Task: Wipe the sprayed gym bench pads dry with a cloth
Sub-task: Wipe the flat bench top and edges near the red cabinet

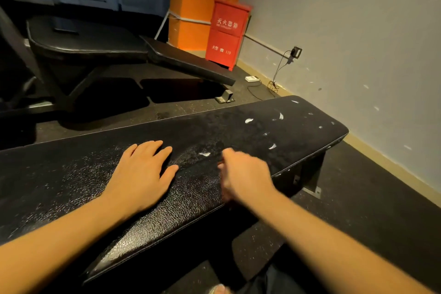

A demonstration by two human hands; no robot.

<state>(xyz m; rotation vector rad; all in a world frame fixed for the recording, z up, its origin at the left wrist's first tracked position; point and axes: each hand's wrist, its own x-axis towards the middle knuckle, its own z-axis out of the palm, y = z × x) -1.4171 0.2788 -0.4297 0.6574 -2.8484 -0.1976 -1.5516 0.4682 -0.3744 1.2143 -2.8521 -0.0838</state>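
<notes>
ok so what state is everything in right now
pad: speckled wet sheen mid-way, white scuffs toward far end
left hand: flat on pad, fingers straight
right hand: over pad's near edge, blurred, grip unclear
rear bench: long pad sloped
fire box: upright, doors shut
charger: plugged into wall socket, cable trailing down

The room was dim and warm-toned. Glare streaked the wet, cracked black vinyl bench pad [133, 234] toward seven o'clock. The right hand [243, 174] was motion-blurred. Deep shadow filled ten o'clock, and wide-angle distortion curved the edges.
</notes>
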